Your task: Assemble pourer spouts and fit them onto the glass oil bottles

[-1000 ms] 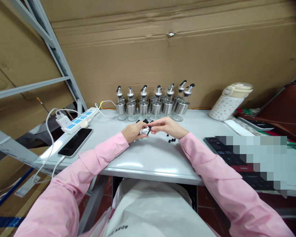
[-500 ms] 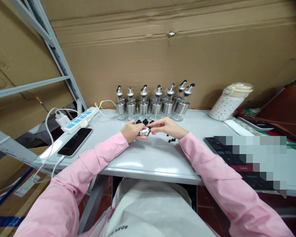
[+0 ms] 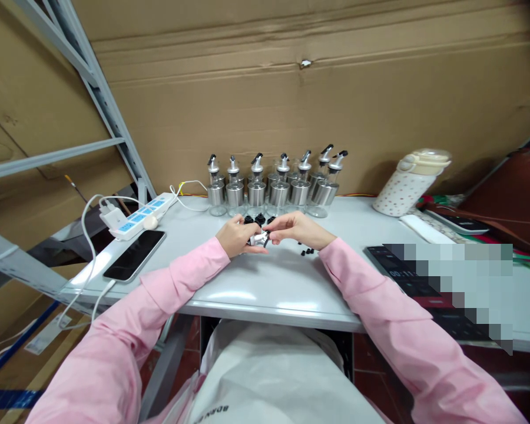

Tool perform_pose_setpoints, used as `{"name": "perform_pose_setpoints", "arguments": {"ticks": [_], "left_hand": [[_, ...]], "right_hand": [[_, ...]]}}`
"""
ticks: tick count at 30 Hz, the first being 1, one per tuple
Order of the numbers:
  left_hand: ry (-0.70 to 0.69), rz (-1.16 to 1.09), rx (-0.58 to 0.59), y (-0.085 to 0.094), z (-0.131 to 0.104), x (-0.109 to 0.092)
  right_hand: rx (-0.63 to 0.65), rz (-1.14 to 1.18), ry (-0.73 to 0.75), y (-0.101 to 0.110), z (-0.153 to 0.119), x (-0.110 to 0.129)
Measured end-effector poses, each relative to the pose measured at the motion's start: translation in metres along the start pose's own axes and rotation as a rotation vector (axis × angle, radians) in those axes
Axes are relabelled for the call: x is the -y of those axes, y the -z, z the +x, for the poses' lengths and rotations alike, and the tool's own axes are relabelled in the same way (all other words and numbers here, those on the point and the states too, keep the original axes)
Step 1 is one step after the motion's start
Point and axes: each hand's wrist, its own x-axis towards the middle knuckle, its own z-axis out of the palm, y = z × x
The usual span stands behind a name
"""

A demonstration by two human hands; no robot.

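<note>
My left hand (image 3: pixel 237 237) is closed around a silver pour spout (image 3: pixel 258 238), held sideways just above the table. The fingers of my right hand (image 3: pixel 294 228) pinch the black flap at the spout's right end; part of it is hidden by the fingertips. Behind my hands lie several black ribbed stoppers (image 3: pixel 259 218). A few small black caps (image 3: pixel 308 252) rest on the table below my right hand. Farther back stand several glass oil bottles (image 3: pixel 257 191) with steel bands, and the front ones carry silver spouts with black flaps.
At the left are a white power strip (image 3: pixel 143 215) with cables and a phone (image 3: pixel 135 254). To the right stand a dotted tumbler (image 3: pixel 408 185), a dark device with a digital display (image 3: pixel 397 273) and a brown bag (image 3: pixel 507 200). Cardboard (image 3: pixel 256 106) walls the back.
The black flap on the spout has tilted slightly under my right fingers. Both hands stay in nearly the same place, and the bottles have not moved.
</note>
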Motion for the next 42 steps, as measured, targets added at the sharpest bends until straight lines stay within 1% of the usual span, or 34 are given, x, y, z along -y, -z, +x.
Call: {"name": "perform_pose_setpoints", "arguments": {"ticks": [4, 6, 13, 18, 25, 31, 33, 36, 38, 42], "left_hand": [[-0.03, 0.001, -0.045, 0.0, 0.0, 0.0], [-0.029, -0.004, -0.046, 0.0, 0.0, 0.0], [0.052, -0.045, 0.052, 0.003, 0.0, 0.001], [0.111, -0.08, 0.091, 0.002, -0.001, 0.0], [0.203, -0.137, 0.053, -0.001, -0.004, -0.001], [0.185, -0.112, 0.032, -0.003, -0.004, -0.002], [0.187, -0.114, 0.001, -0.002, -0.003, -0.003], [0.234, -0.12, -0.045, -0.001, -0.004, -0.004], [0.25, -0.118, -0.029, -0.002, -0.004, -0.005], [0.221, -0.126, 0.015, -0.002, -0.004, -0.005]], "right_hand": [[0.009, 0.017, -0.03, 0.0, -0.001, 0.001], [0.012, 0.035, -0.041, 0.0, -0.001, 0.001], [-0.008, 0.1, -0.048, -0.002, 0.001, -0.005], [0.021, 0.085, 0.007, -0.003, 0.003, -0.009], [-0.017, 0.101, 0.076, -0.008, 0.003, -0.006], [-0.037, 0.072, 0.085, -0.012, 0.003, -0.005], [-0.061, 0.076, 0.105, -0.014, 0.003, -0.003], [-0.095, 0.095, 0.154, -0.018, 0.002, 0.001], [-0.094, 0.091, 0.155, -0.019, 0.002, 0.002], [-0.068, 0.06, 0.119, -0.016, 0.002, -0.001]]}}
